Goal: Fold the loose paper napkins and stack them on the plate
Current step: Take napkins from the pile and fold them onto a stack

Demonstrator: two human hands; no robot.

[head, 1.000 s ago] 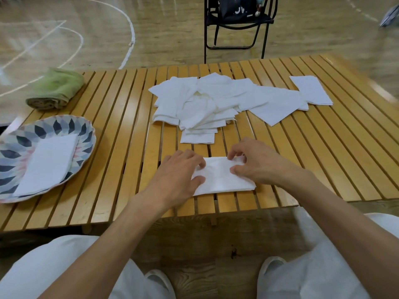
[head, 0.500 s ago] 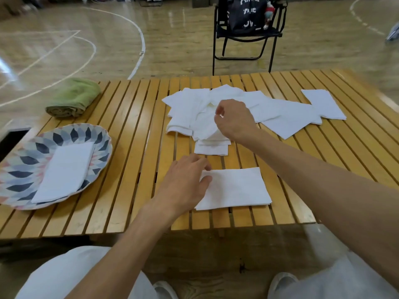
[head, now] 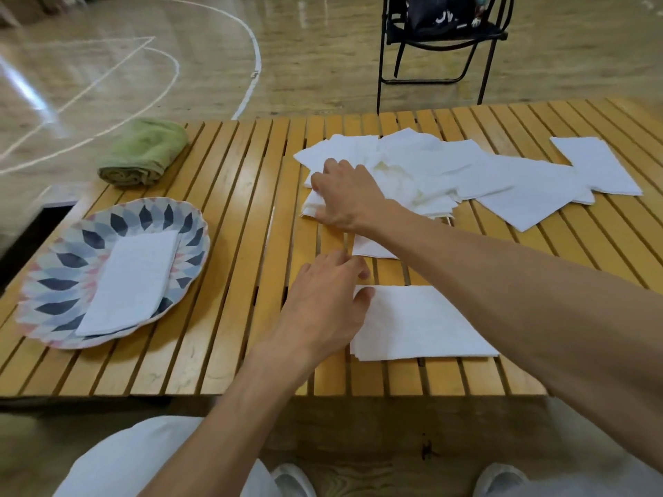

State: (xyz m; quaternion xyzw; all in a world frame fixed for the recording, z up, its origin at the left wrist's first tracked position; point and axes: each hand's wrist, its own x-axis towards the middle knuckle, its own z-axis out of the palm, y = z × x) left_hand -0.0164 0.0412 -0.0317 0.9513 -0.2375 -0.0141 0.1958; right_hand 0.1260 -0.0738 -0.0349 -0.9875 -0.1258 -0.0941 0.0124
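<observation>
A folded white napkin [head: 423, 324] lies near the table's front edge. My left hand [head: 323, 306] rests at its left edge, thumb on the corner and fingers loosely extended. My right hand [head: 348, 199] reaches across to the left end of the pile of loose napkins [head: 441, 166], with its fingers curled over the pile's edge and gripping a napkin there. A patterned plate [head: 53, 281] at the left holds one folded napkin [head: 132, 281]. Another napkin [head: 373, 249] shows partly under my right forearm.
A rolled green towel [head: 143, 152] sits at the table's back left. More loose napkins [head: 595, 163] spread to the back right. A black folding chair [head: 441, 44] stands behind the slatted wooden table [head: 233, 281]. My knees are below the front edge.
My right hand left the folded napkin, reached to the pile, then moved to its left end. My left hand stayed at the folded napkin's left edge.
</observation>
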